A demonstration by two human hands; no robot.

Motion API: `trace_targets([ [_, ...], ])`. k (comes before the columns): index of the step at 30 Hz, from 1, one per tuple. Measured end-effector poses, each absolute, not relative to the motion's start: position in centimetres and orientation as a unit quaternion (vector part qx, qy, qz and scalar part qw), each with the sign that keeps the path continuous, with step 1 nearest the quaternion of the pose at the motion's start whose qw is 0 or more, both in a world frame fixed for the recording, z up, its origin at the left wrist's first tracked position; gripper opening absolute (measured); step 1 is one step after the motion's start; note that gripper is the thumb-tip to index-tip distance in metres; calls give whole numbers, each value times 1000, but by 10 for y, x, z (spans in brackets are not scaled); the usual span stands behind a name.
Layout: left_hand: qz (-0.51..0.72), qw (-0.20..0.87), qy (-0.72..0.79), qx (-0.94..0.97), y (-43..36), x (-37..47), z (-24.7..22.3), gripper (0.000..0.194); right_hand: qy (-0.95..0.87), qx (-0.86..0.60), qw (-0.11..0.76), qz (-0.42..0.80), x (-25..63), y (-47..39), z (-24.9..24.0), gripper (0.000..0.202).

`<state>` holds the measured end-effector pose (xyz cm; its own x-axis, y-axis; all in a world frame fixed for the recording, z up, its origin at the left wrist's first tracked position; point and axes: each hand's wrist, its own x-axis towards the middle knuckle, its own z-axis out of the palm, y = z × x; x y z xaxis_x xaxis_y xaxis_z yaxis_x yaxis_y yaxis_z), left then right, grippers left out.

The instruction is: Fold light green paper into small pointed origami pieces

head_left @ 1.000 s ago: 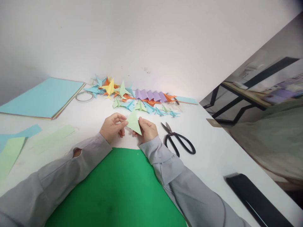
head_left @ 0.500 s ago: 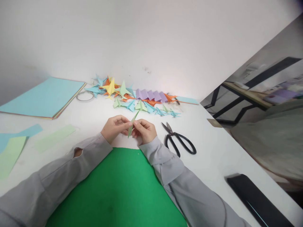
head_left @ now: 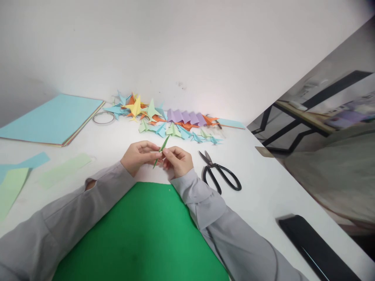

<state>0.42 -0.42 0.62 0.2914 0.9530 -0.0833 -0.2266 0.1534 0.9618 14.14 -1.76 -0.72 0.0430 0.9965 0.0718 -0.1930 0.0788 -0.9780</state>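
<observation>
Because so thin a fold presumably needs steadying from both sides, the green paper (head_left: 165, 144) is held edge-on above the table (head_left: 254, 171), pinched by the fingers of the left hand (head_left: 137, 157) and right hand (head_left: 180, 160).

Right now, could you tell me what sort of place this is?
Probably a papercraft worktable: it holds folded paper figures, black-handled scissors and a stack of coloured paper sheets.
</observation>
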Motion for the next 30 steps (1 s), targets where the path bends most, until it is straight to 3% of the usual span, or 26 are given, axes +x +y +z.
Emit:
trace_targets([
  [30,458,639,402,470,-3,5,4,33,-460,-445,587,496,139,-18,-11,23],
])
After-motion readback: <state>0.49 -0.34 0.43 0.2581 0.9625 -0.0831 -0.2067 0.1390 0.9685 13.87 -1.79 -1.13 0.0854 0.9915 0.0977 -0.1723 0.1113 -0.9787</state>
